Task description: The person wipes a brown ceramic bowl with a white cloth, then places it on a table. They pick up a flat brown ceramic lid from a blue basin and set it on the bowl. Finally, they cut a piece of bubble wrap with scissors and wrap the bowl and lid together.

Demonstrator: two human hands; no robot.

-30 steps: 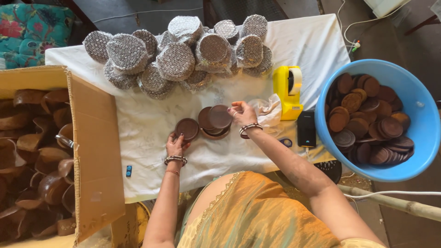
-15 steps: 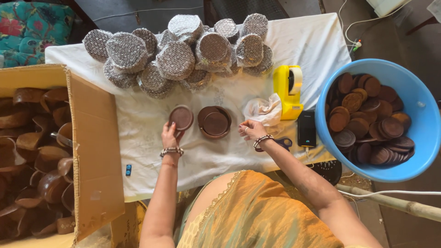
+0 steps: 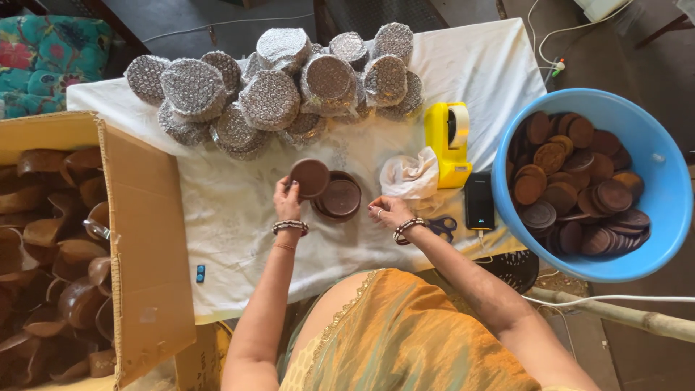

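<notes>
The person wears a draped garment (image 3: 405, 340) of orange-gold cloth, shading to a paler yellow-green at its edge, where a thin border of small pale stitches or beads runs along the hem. Both forearms are bare, with no sleeves showing. On the left hand's (image 3: 288, 200) wrist sits a stack of beaded bangles (image 3: 290, 227), dark and silver, with one thinner band just behind them. The right hand (image 3: 391, 212) has a similar beaded bangle (image 3: 407, 229) at the wrist and a ring (image 3: 378, 213) on one finger.

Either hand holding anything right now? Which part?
The left hand holds a round brown disc by its left rim, raised beside the brown stack. The right hand holds nothing and rests on the white cloth.
</notes>
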